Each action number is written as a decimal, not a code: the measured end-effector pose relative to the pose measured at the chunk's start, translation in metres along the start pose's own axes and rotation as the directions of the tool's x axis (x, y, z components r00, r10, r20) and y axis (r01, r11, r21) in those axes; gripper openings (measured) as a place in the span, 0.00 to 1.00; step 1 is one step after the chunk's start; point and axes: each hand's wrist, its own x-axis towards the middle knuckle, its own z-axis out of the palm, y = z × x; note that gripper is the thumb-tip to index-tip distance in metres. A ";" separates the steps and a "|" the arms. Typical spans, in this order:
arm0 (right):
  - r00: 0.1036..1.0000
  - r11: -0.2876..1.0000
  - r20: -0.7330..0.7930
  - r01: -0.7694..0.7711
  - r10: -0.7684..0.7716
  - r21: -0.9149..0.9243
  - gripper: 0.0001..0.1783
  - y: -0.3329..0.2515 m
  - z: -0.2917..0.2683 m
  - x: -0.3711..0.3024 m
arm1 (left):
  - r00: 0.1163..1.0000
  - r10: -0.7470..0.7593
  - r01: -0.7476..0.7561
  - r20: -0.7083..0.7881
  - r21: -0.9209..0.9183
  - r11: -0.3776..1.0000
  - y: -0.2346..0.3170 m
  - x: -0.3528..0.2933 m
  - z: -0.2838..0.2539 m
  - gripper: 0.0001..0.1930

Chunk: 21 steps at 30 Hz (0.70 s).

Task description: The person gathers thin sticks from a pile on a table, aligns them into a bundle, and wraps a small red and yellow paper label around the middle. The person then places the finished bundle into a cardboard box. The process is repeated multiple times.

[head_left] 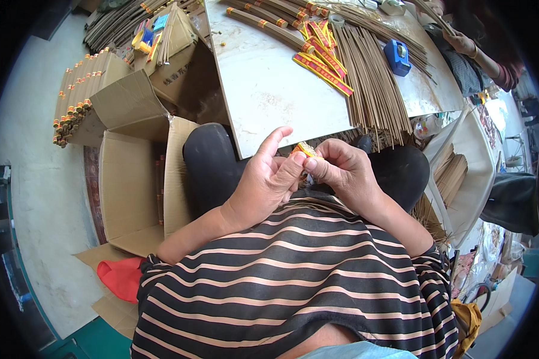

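Just off the near edge of the white table [275,90], above my lap, both hands meet at a yellow-and-red paper label [305,148]. My left hand [269,173] presses its thumb against the label, its index finger raised and the others curled underneath. My right hand [344,167] pinches the label's other side between thumb and fingers. Whatever lies under the label is mostly hidden by my fingers. Beyond my right hand, loose brown incense sticks [374,84] overhang the table edge. Flat yellow-and-red labels [323,69] lie beside them.
A blue tape dispenser [397,57] stands right of the sticks. Banded incense bundles [269,27] lie at the back. An open cardboard box [132,179] is left of my knee, with stacked bundles [81,90] beyond. At the far right another person's hand [461,43] holds sticks.
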 end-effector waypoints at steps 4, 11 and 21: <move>0.996 0.996 0.031 0.083 -0.084 0.032 0.13 0.009 -0.002 0.003 | 0.998 -0.024 0.027 0.055 -0.052 0.998 -0.004 0.004 -0.003 0.18; 0.976 0.979 0.066 0.204 -0.206 0.026 0.11 0.012 -0.006 0.004 | 0.984 -0.097 0.106 0.146 -0.054 0.993 -0.003 0.007 -0.009 0.19; 0.974 0.976 0.100 0.191 -0.202 0.104 0.11 0.021 -0.015 0.011 | 0.956 -0.132 0.179 0.264 -0.161 0.971 0.001 0.011 -0.011 0.20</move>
